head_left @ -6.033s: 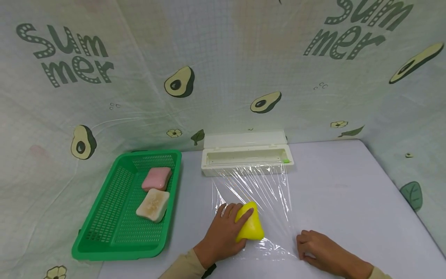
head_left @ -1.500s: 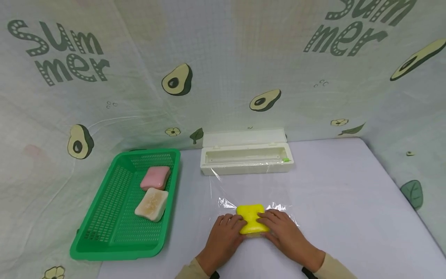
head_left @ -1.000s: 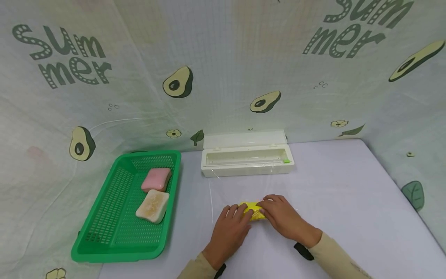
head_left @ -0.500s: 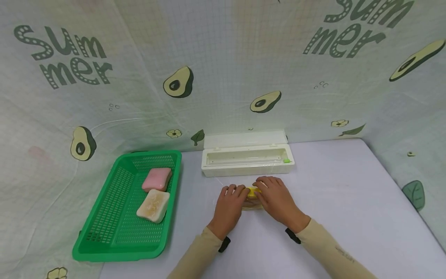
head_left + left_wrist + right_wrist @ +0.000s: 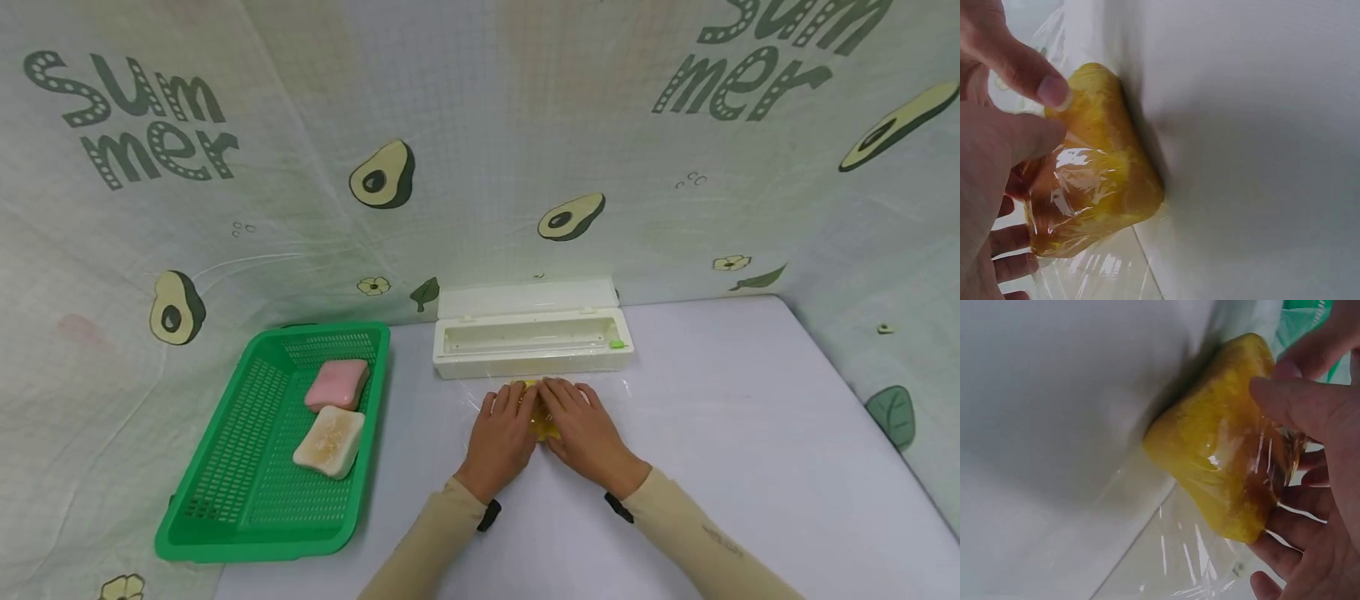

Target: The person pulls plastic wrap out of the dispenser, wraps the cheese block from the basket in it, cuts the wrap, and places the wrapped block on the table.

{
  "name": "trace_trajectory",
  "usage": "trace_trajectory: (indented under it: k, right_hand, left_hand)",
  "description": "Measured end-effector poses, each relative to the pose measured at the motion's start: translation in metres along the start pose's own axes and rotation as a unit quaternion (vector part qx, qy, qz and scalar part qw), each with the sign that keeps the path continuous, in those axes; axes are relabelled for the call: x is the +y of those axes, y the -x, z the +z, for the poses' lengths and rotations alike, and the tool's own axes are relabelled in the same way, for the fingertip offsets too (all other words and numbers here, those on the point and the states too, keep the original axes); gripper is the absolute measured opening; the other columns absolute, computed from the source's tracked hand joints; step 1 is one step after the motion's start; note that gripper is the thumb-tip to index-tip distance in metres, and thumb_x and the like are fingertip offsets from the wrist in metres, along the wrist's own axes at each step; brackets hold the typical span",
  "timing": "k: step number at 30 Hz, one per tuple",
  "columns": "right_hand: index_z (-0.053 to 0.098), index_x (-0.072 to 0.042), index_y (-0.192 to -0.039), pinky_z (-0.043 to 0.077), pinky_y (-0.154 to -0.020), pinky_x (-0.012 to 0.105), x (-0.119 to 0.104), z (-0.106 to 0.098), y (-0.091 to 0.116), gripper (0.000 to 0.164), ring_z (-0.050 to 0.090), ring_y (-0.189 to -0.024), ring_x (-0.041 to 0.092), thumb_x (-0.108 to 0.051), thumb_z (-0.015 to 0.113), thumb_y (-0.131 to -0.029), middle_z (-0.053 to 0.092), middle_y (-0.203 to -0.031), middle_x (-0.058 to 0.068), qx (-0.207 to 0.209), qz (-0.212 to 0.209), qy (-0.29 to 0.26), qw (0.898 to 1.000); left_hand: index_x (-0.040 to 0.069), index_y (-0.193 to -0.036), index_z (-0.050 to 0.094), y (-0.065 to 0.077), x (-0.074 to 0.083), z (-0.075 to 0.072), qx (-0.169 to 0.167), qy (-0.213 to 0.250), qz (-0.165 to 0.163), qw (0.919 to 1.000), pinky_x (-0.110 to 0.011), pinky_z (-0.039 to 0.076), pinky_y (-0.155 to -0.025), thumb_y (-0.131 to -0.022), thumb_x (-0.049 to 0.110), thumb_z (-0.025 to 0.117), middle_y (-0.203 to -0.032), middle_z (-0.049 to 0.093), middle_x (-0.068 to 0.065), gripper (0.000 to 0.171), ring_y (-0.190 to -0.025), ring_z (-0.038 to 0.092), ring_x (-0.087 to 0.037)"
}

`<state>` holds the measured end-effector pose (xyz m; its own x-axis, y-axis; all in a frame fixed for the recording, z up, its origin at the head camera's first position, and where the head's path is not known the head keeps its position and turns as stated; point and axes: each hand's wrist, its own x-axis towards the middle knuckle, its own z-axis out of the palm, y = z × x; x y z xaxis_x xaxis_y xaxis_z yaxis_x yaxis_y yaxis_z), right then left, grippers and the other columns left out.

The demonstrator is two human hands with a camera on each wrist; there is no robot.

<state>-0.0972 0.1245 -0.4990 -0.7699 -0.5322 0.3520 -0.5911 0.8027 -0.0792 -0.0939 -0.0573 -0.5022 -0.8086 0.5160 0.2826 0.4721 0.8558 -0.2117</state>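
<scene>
A yellow, bread-slice-shaped block (image 5: 546, 427) sits on the table just in front of the white cling film dispenser (image 5: 532, 365). Shiny cling film covers it in both wrist views. My left hand (image 5: 501, 437) grips its left side, with the thumb on the near face and fingers reaching round behind. From the right, my right hand (image 5: 588, 433) holds the block in the same manner, thumbs close together. Loose cling film (image 5: 1191, 550) spreads beyond the block in the right wrist view. Both hands hide much of the block in the head view.
A green basket (image 5: 172, 533) stands at the left, holding a pink block (image 5: 337, 383) and a toast-like block (image 5: 330, 442). The dispenser's lid (image 5: 525, 298) is up, and a small green piece (image 5: 617, 344) sits at its right end. A printed cloth (image 5: 480, 167) hangs behind.
The right hand has come from the film's near corner to the block. Both hands have moved the block away from me toward the dispenser, turning it over, and film now covers it.
</scene>
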Motion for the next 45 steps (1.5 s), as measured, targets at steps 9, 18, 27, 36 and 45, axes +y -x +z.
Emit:
trace_trajectory:
  k: [9,18,27,36,45]
  right_hand:
    - [0.052,0.007,-0.147,0.040,-0.110,0.061,0.010,0.012,-0.005,0.092,0.054,-0.139,0.039,-0.015,0.099,-0.071,0.057,-0.150,0.022,-0.039,0.013,-0.044,0.998]
    - [0.051,0.005,-0.151,0.033,-0.114,0.066,0.015,0.016,-0.008,0.085,0.048,-0.145,0.041,-0.025,0.092,-0.082,0.050,-0.157,0.024,-0.074,0.021,-0.078,0.994]
    - [0.068,0.001,-0.127,0.041,-0.107,0.062,0.039,0.006,-0.013,0.042,0.053,-0.131,0.045,-0.013,0.084,-0.091,0.058,-0.142,0.024,0.103,0.095,-0.157,0.978]
    - [0.057,0.008,-0.141,0.036,-0.106,0.065,0.099,-0.005,-0.009,0.060,0.042,-0.129,0.053,-0.006,0.084,-0.089,0.045,-0.149,0.032,0.159,0.241,-0.200,0.936]
    - [0.056,0.007,-0.144,0.036,-0.111,0.068,0.122,0.008,-0.005,0.062,0.037,-0.137,0.053,-0.010,0.083,-0.091,0.043,-0.154,0.031,0.096,0.264,-0.225,0.933]
  left_hand:
    - [0.012,-0.159,0.046,-0.001,-0.001,0.015,-0.058,-0.014,-0.008,0.9982,-0.041,0.044,-0.114,-0.087,0.055,0.084,-0.160,0.051,-0.008,0.092,-0.141,0.051,-0.023]
    - [0.015,-0.156,0.051,-0.006,-0.005,0.023,-0.057,-0.020,-0.015,0.9981,-0.041,0.045,-0.112,-0.094,0.047,0.079,-0.158,0.053,-0.005,0.076,-0.139,0.051,-0.021]
    - [0.017,-0.154,0.054,-0.008,-0.003,0.023,-0.069,0.007,-0.034,0.9970,-0.042,0.044,-0.112,-0.095,0.045,0.079,-0.158,0.053,-0.005,0.070,-0.141,0.050,-0.022]
    - [0.017,-0.154,0.055,-0.009,-0.004,0.023,-0.073,0.043,-0.046,0.9953,-0.041,0.042,-0.112,-0.095,0.040,0.080,-0.159,0.051,-0.005,0.068,-0.141,0.049,-0.022]
    - [0.015,-0.153,0.055,-0.006,-0.001,0.026,-0.073,0.071,-0.050,0.9935,-0.042,0.042,-0.112,-0.092,0.038,0.083,-0.159,0.050,-0.007,0.071,-0.141,0.049,-0.025]
